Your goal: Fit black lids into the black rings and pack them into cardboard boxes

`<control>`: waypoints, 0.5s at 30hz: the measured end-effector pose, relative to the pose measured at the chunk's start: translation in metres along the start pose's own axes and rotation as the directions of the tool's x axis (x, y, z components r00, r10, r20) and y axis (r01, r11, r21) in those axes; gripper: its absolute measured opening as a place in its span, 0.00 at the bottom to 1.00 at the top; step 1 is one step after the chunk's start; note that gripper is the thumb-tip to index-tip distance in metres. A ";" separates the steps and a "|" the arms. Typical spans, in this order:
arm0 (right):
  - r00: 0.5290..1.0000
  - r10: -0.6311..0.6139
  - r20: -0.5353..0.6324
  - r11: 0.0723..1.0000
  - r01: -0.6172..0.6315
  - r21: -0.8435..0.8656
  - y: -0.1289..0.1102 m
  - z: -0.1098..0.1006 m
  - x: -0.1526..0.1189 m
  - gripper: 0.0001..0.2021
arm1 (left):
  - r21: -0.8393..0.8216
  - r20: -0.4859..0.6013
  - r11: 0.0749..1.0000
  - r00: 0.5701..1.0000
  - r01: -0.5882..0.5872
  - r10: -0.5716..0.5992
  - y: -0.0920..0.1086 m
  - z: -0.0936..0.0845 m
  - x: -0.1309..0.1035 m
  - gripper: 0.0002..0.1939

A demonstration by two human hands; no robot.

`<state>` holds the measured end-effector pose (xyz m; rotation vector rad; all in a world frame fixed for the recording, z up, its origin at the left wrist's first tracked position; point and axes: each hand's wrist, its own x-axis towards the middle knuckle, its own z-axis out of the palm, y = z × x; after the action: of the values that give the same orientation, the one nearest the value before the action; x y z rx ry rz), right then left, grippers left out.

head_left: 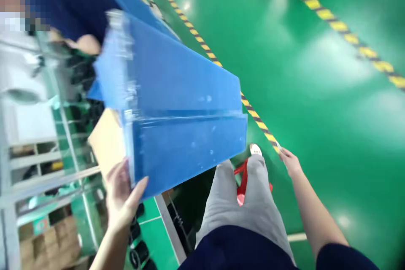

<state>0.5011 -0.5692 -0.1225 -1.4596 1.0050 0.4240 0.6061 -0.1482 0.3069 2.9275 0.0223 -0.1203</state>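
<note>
A large blue plastic panel box (pixel 190 147), with clear tape along its edges and seam, stands in front of me. My left hand (pixel 122 194) is at its near lower corner, thumb along the blue side and fingers at the edge beside a beige cardboard piece (pixel 109 141). The fingers look wrapped on the box edge, though blurred. My right hand (pixel 289 161) hangs out to the right over the floor, fingers pinched on a small, thin whitish piece (pixel 279 147) too small to name.
A red stool (pixel 243 179) shows between my legs. Left of the box are a metal frame bench (pixel 38 185), cardboard boxes (pixel 50 240) and dark round parts (pixel 139 253). A co-worker in dark clothing (pixel 76 4) is at upper left. Yellow-black tape (pixel 202 44) crosses the green floor (pixel 316 126).
</note>
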 end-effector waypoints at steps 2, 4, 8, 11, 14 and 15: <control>0.995 -0.087 -0.050 0.996 0.088 0.018 -0.040 -0.015 0.003 0.17 | -0.069 -0.067 0.998 0.998 0.007 -0.011 0.001 0.004 -0.008 0.40; 0.979 -0.192 -0.068 0.980 0.194 0.030 -0.096 -0.022 0.007 0.21 | -0.151 -0.060 0.988 0.998 -0.025 0.016 0.009 0.011 -0.014 0.40; 0.834 -0.549 0.056 0.830 0.552 -0.080 -0.251 -0.007 -0.028 0.30 | -0.288 -0.094 0.955 0.990 0.072 -0.102 0.038 0.029 -0.027 0.37; 0.451 -0.828 0.332 0.410 0.892 -0.189 -0.361 0.027 -0.097 0.23 | -0.361 -0.089 0.925 0.983 0.119 -0.161 0.051 0.041 -0.036 0.39; -0.024 -0.771 0.636 -0.117 0.988 -0.104 -0.426 0.075 -0.176 0.14 | -0.401 -0.109 0.915 0.988 0.055 -0.107 0.047 0.051 -0.041 0.46; -0.159 -0.674 0.722 -0.269 0.962 -0.038 -0.437 0.092 -0.199 0.13 | -0.409 -0.116 0.912 0.990 0.031 -0.086 0.044 0.054 -0.042 0.48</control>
<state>0.7589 -0.4754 0.2822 -2.1284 -1.0570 -0.1554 0.5610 -0.2033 0.2669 2.5116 0.1395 0.0634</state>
